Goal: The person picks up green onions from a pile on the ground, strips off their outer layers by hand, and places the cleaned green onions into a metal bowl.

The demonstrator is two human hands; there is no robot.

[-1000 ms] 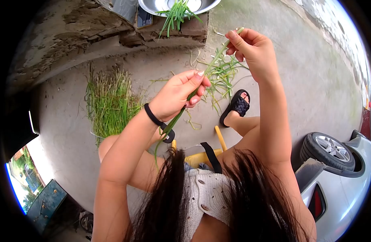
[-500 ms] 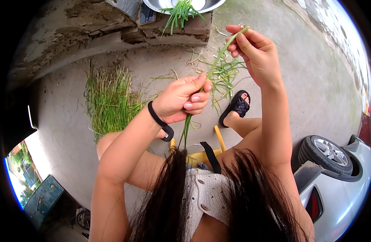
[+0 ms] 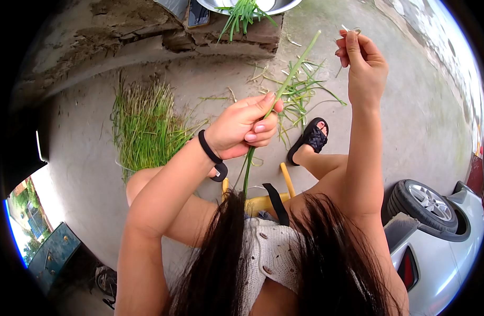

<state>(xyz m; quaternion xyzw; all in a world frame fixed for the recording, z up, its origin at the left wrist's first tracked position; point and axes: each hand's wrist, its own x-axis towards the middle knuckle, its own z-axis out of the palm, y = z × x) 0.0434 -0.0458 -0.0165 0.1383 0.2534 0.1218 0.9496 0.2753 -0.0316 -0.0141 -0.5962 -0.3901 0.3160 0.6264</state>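
Note:
My left hand [image 3: 245, 124], with a black band at the wrist, is closed around a long green stalk [image 3: 294, 68]. The stalk's pale end points up and right, and its leaves hang below the fist. Up at the right, my right hand [image 3: 362, 55] pinches a small pale scrap [image 3: 350, 29], apart from the stalk. Loose green and whitish trimmings [image 3: 300, 97] lie on the ground beneath and between the hands. A large bunch of green stalks [image 3: 150, 126] with brownish ends lies on the ground to the left.
A metal basin [image 3: 284, 6] with green leaves [image 3: 243, 16] over its rim stands on a ledge [image 3: 252, 42], beside a phone [image 3: 198, 13]. Yellow stool legs [image 3: 287, 179] show between my knees. At the right is a silver car part [image 3: 452, 263] with a wheel [image 3: 429, 203].
My right hand has moved right, away from the stalk's pale end, with a small scrap between its fingers. My left hand has kept its grip on the stalk.

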